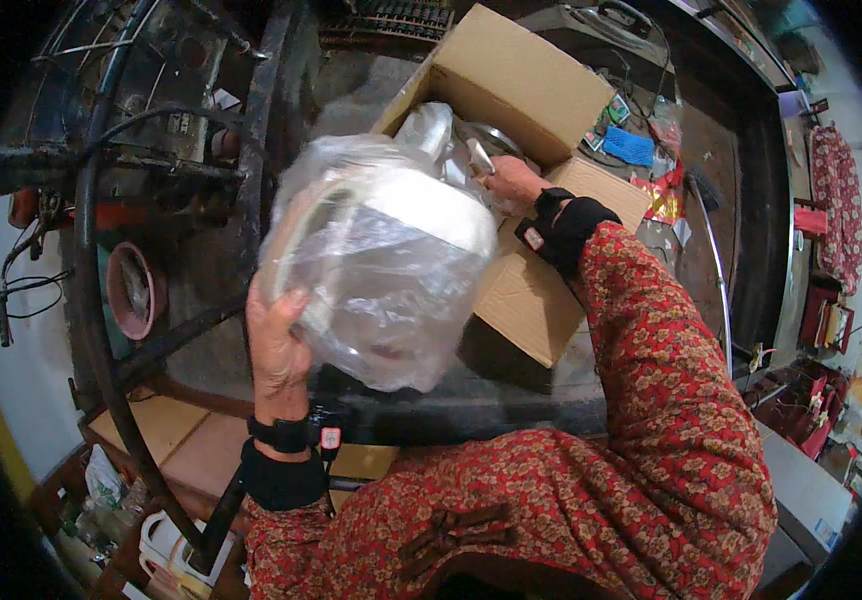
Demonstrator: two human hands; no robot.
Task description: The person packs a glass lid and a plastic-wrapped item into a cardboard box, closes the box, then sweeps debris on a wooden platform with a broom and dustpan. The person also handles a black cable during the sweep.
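Observation:
My left hand (277, 330) grips a bulky white object (431, 206) by its curved, handle-like side. A clear, crinkled plastic bag (393, 315) wraps it, so its exact kind is hard to tell. My right hand (513, 184) reaches into an open cardboard box (521, 75), its fingers closed on a small pale, shiny piece (480, 157). Inside the box, around that hand, lie a silvery wrapped item (427, 129) and a round, shiny metal rim (496, 137). The wrapped object hides the box's near left part.
A black metal frame (89, 225) rises on the left, with a pink basin (130, 292) beyond it. Right of the box lie a blue mesh cloth (628, 145), a red and gold wrapper (660, 196) and cables. An abacus (389, 22) lies at the back. Cardboard flaps (532, 300) stick out towards me.

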